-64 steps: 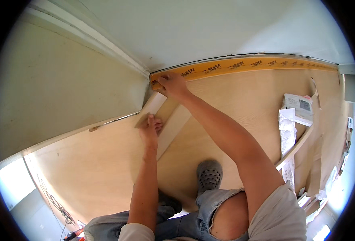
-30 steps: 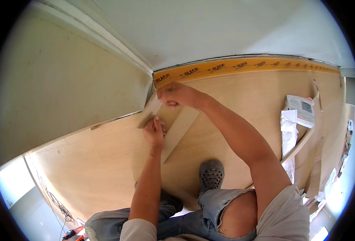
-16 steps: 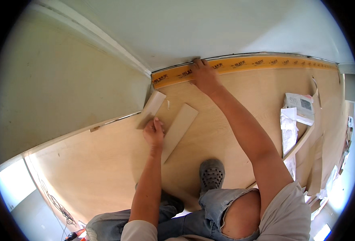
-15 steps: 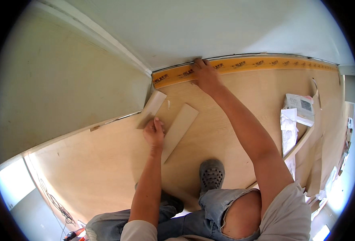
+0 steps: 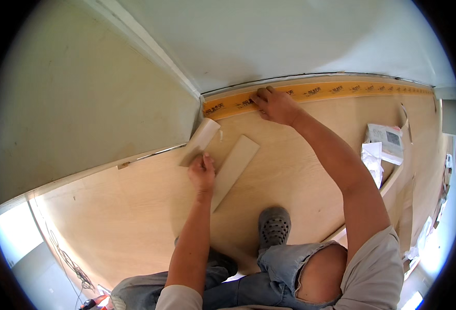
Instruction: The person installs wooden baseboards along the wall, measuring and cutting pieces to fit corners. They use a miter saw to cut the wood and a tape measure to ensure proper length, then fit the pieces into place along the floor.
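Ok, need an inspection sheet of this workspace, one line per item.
Surface: pale wood-look floor, grey shoe standing on it.
Job's things: orange printed strip along the wall base; short beige piece near the corner; longer beige piece flat on the floor.
Clutter: white-grey package and white wrapping, right.
Hands: right hand at the orange strip; left hand at the short piece's lower end, grip unclear.
Cables: dark tangle, lower left.
Surroundings: pale wall ahead, beige panel left.

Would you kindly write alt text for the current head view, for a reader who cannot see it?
A person's right hand touches a long orange strip near the foot of a pale wall, while the left hand is at a short beige board. A second beige board lies nearby on a light wood surface, with a grey shoe lower in view.
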Motion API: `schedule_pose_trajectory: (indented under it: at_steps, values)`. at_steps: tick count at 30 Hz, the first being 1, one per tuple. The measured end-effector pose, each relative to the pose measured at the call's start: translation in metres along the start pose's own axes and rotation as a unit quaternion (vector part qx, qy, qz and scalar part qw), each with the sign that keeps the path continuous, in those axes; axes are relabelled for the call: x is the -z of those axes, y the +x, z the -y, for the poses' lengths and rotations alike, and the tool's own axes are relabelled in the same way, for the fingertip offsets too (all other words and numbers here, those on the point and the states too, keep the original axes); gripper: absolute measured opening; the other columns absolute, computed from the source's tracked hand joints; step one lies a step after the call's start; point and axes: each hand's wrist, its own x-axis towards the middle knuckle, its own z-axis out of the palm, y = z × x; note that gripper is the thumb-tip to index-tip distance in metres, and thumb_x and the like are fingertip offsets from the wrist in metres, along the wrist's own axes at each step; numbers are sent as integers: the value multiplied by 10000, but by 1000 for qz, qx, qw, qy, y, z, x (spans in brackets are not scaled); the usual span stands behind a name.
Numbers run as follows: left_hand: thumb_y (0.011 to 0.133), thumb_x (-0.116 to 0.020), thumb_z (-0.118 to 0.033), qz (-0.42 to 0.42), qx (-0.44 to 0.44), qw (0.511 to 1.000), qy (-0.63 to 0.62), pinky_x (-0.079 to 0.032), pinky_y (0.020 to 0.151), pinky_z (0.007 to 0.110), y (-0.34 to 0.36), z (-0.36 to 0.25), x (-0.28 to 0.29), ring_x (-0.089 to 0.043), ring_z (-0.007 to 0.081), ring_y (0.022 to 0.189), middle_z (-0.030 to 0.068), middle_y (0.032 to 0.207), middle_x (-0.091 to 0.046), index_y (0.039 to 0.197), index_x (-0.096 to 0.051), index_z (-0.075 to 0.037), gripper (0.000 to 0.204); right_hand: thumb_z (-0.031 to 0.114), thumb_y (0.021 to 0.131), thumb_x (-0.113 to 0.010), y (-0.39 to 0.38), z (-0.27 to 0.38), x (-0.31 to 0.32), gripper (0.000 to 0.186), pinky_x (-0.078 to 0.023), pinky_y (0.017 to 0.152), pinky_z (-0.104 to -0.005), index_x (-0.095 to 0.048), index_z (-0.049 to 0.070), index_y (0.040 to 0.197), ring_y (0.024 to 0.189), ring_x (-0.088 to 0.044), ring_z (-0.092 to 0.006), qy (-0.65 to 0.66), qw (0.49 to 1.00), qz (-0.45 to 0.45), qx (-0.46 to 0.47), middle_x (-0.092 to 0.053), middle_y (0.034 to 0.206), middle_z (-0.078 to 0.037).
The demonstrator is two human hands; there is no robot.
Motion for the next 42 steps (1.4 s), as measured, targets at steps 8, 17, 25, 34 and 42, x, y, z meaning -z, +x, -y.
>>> schedule_pose_trajectory:
  at_steps: [8, 17, 25, 34, 42]
  values:
    - [1028, -595, -300, 16, -26, 1000, 9, -452, 440, 254, 1, 18, 2, -549, 75, 513, 13, 694, -662, 798, -657, -32, 359, 236, 891, -614, 36, -18, 26, 307, -587, 759, -407, -645, 20, 1107, 961, -657, -279, -35, 997, 57, 32, -679, 949, -118]
    - [1023, -605, -284, 7, -68, 998, 14, -459, 460, 264, 1, 17, -1, -558, 79, 528, 26, 702, -675, 781, -652, -28, 356, 322, 943, -613, 37, -4, 2, 266, -587, 652, -363, -665, 72, 1014, 933, -661, -256, -88, 986, -132, -58, -677, 916, -79]
    - [1019, -595, -326, 7, -90, 989, 117, -478, 555, 325, -2, 0, -4, -563, 148, 557, 67, 686, -659, 781, -645, -23, 388, 316, 933, -641, 35, 7, 3, 246, -576, 628, -372, -660, 78, 992, 925, -653, -237, -30, 979, -152, -131, -651, 907, -58]
    - [1004, -639, -334, 98, 12, 970, -221, -552, 602, 307, 81, -122, -104, -601, 154, 638, 74, 823, -635, 988, -601, 27, 363, 280, 927, -652, 38, 12, -7, 208, -571, 645, -401, -640, 74, 953, 924, -646, -263, -31, 968, -149, -199, -629, 923, -81]
    - [993, -658, -378, 71, 108, 957, -260, -407, 433, 271, 120, -128, -113, -468, 121, 484, 33, 632, -530, 794, -551, 2, 442, 265, 932, -648, 43, 15, -4, 201, -574, 688, -399, -633, 65, 924, 913, -642, -271, 9, 969, -156, -190, -625, 912, -91]
